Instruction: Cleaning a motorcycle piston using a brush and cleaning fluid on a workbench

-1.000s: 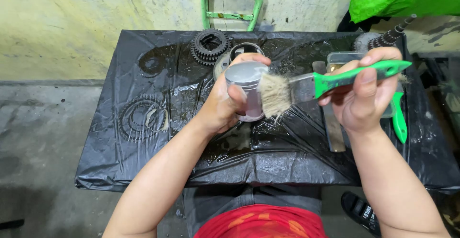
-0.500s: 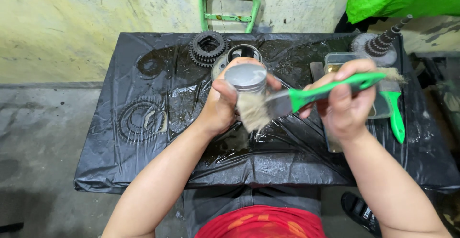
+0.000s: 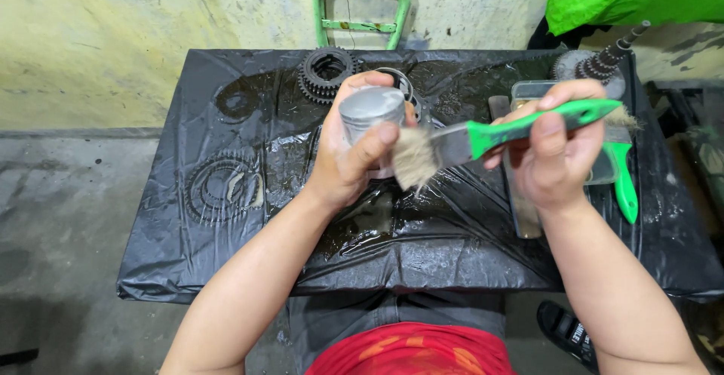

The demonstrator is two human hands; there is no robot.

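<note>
My left hand point(image 3: 348, 156) grips a grey metal cylinder, a piston-like part point(image 3: 369, 112), upright above the black plastic sheet point(image 3: 249, 247). My right hand point(image 3: 556, 149) holds a green-handled paintbrush point(image 3: 483, 137). Its bristles point(image 3: 413, 160) press against the cylinder's side, just right of my left thumb. Both hands hover over the middle of the covered table.
Gears lie on the wet black sheet: a toothed cluster point(image 3: 326, 72) at the back, a large flat gear point(image 3: 222, 188) under the plastic at left. A geared shaft point(image 3: 603, 62), a clear tray point(image 3: 528, 92), a second green-handled tool point(image 3: 624, 186) and a metal bar point(image 3: 522, 209) sit at right. A green frame point(image 3: 362, 13) stands behind.
The brush has swept down along the cylinder's side, its bristles dropping from beside the top to lower on the wall. My left hand kept the cylinder in place.
</note>
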